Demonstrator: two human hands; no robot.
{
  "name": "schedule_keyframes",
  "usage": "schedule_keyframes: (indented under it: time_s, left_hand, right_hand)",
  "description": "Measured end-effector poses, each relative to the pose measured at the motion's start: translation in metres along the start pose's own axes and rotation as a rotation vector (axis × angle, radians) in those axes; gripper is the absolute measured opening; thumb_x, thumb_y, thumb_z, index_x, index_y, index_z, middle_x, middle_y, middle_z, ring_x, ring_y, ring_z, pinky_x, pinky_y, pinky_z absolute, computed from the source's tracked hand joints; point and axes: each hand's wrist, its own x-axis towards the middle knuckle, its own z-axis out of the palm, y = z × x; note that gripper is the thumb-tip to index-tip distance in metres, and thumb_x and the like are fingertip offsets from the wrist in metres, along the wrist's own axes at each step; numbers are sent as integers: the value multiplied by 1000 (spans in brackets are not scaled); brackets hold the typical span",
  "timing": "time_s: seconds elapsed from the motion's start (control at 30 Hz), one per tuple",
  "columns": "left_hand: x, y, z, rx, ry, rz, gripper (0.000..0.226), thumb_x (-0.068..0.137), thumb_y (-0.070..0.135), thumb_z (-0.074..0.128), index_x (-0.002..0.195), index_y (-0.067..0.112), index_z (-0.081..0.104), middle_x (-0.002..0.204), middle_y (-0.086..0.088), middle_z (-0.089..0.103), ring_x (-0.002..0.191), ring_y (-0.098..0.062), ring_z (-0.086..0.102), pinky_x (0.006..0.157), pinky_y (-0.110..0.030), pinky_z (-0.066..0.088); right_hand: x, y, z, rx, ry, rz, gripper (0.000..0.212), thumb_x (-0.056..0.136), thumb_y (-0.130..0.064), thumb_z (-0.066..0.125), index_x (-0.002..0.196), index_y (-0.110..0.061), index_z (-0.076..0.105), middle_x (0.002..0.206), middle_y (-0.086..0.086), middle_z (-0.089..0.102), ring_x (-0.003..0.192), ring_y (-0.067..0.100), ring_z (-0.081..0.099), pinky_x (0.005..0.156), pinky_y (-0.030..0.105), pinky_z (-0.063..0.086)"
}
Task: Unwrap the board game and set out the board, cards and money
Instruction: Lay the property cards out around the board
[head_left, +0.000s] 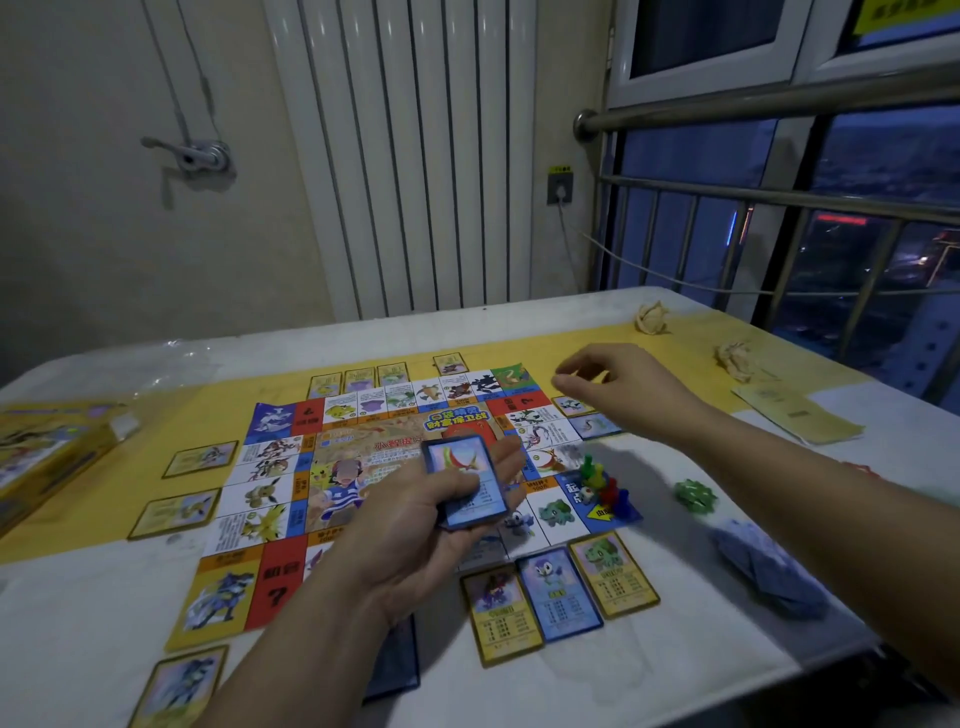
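While the left hand (410, 530) grips a small stack of blue-bordered picture cards (465, 480) face up, thumb across the top card, above the middle of the colourful square paper game board (270, 577), the right hand (608, 379) hovers over that board's far right corner with fingers loosely curved and nothing visible between them; the two hands are well apart. The board lies flat and unfolded on the white tabletop (649, 675), its far half on a yellow band (130, 431) that crosses the surface. Single yellow-bordered cards (200, 460) lie face up just outside the board: two along the left edge, four along the far edge, one at the near left corner. Along the near edge a row of three cards (558, 592), yellow, blue and yellow, lies side by side. A cluster of small plastic pawns (602, 483) in green, yellow, red and blue stands on the board's near right corner. To its right, off the board, sits a green spiky plastic piece (696, 496), and nearer the viewer a crumpled blue-grey sheet (769, 571). A yellow cardboard game box (47, 452) rests at the left edge, with clear plastic wrap (171, 364) just beyond it. Two crumpled paper balls (652, 317) and a flat pale paper slip (800, 415) lie at the far right.
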Motion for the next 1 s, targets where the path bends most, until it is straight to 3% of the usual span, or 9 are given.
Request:
schedule_keyframes:
  time_s: [0.1,0.17,0.33,0.43,0.63,0.77,0.83,0.93,1.0]
  left_hand:
    - [-8,-2,0,185,-34,58,29,95,-8,38,109,10,56,87,-6,75,78,-19,73,57,-27,57]
    - [-12,-4,-1,307,-38,108,27,92,-6,44,105,12,59,90,-6,75,80,-17,73,59,-26,58]
    - [-20,-4,2,528,21,198,21,88,0,58,100,17,62,86,-5,75,80,-19,72,69,-30,59]
    - [-18,-1,5,623,92,297,19,85,4,64,98,18,61,91,-8,73,84,-23,71,76,-37,57]
    - [-4,11,24,693,128,405,17,88,18,65,105,19,62,102,-9,70,92,-23,69,83,-42,57]
    - [2,15,32,670,76,470,23,91,12,60,108,28,60,104,-3,68,89,-11,69,75,-29,58]
    - [6,14,39,668,85,532,27,92,10,58,105,33,58,103,-2,68,86,-11,69,70,-25,57]
    - [14,8,49,578,137,580,30,93,9,56,103,37,55,106,-4,66,91,-19,69,78,-35,58]
    - [19,3,55,468,126,543,29,93,6,56,105,33,55,107,-7,65,90,-20,68,76,-32,56]
  right_hand:
    - [-32,-38,1,287,-197,22,16,90,-35,59,94,-20,65,78,-9,64,58,-8,55,50,8,37]
    - [-47,-52,4,395,-277,79,20,87,-35,63,91,-16,66,68,-10,63,47,-5,49,47,10,36]
    - [-60,-64,15,509,-339,123,22,78,-26,73,70,-10,61,52,-7,57,45,2,46,53,18,39]
    - [-56,-69,13,481,-311,105,21,80,-23,72,74,-5,64,61,2,59,47,2,48,51,16,39]
    - [-41,-78,-17,255,-233,-68,19,87,-25,64,85,-7,71,69,-1,67,57,-2,53,53,12,40]
    - [-40,-71,-29,50,-235,-164,20,89,-27,62,89,-9,71,68,1,63,56,2,48,52,12,36]
    - [-41,-65,-27,174,-202,-117,20,89,-30,63,86,-11,69,67,-5,63,60,2,52,57,16,40]
    - [-46,-55,-24,489,-205,85,25,82,-33,67,98,-13,67,80,-5,69,71,3,62,64,20,47]
    - [-53,-46,-18,744,-216,208,15,84,-23,65,92,-11,64,78,0,69,69,8,63,66,21,50]
